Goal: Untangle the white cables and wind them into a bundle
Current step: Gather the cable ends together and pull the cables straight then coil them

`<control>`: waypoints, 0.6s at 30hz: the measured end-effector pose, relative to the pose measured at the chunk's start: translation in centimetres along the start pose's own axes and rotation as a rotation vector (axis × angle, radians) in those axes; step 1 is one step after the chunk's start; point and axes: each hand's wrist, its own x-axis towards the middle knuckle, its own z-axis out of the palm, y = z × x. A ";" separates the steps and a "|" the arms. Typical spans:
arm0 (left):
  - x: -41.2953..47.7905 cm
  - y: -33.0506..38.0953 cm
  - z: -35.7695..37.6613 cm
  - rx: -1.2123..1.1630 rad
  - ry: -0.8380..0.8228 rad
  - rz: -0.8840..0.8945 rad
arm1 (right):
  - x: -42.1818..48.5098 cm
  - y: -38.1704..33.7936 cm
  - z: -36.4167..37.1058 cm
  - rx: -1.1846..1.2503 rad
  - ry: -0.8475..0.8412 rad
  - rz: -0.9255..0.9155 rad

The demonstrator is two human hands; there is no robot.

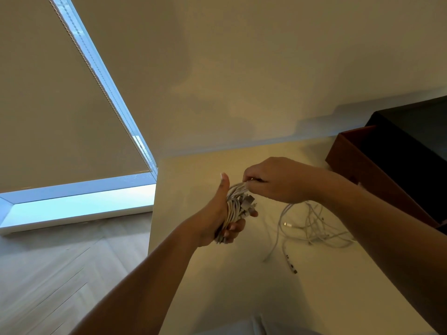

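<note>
Left hand: the left hand (215, 215) is wrapped around a bundle of white cables (233, 207). Its fingers curl under the bundle and its thumb (225, 183) sticks up.
Right hand: the right hand (278, 181) is just above and to the right of the left-hand grip. Its fingertips pinch a few white strands at the top of the bundle.
Bundle: many loops of white cable sit side by side inside the left hand. Some grey plugs (249, 201) poke out on the side away from the palm.
Loose cables: a messy pile of thin white cables (314, 226) lies on the table, to the right of both hands and lower down. Some strands run from the pile up toward the right hand. One cable end (291, 265) lies nearer the person than the rest of the pile.
Table: a pale table (242, 286) is under both hands. The hands are held up above it.
Box: a dark brown box (377, 172) sits on the table, past the right hand and to the right.
Blind: a tan window blind (60, 105) hangs far to the left of the grip.
Floor: a light wood floor (60, 262) is down on the left.
</note>
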 end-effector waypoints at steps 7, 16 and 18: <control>0.9 0.9 -0.2 -0.101 0.325 0.121 | -0.6 -1.0 2.1 -0.008 0.040 -0.004; 0.9 3.1 0.2 -0.073 0.689 0.293 | -2.0 -1.0 4.6 0.194 0.197 0.060; 0.7 3.6 0.1 -0.039 0.723 0.325 | -2.3 -1.0 5.3 0.241 0.275 0.053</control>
